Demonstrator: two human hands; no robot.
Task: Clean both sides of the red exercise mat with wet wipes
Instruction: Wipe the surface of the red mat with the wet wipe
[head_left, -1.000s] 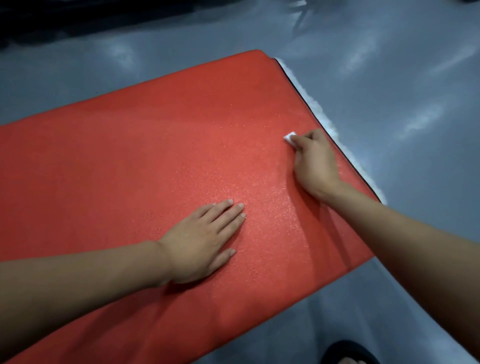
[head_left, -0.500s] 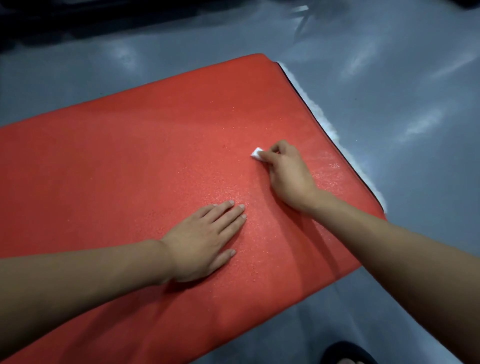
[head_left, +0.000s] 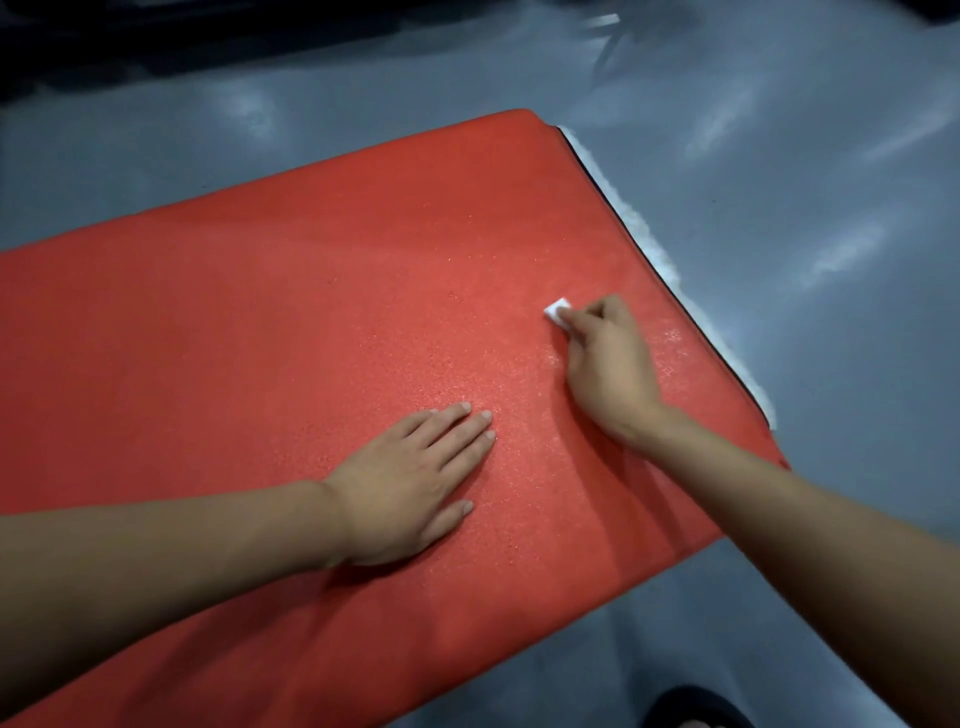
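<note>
Red mat (head_left: 260, 338) under flat left hand (head_left: 410, 483)

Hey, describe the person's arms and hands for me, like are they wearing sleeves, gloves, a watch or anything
Both forearms are bare as far as the frame shows: no sleeves, no gloves. The left hand and right hand show no rings, and neither wrist carries a watch or band. The left hand's fingernails look short and unpainted. Upper arms are out of view, so any sleeve higher up can't be told.

A gym-like indoor floor space: glossy grey poured floor (head_left: 779, 156) reflecting lights, red exercise mat (head_left: 260, 338) spread flat.
</note>
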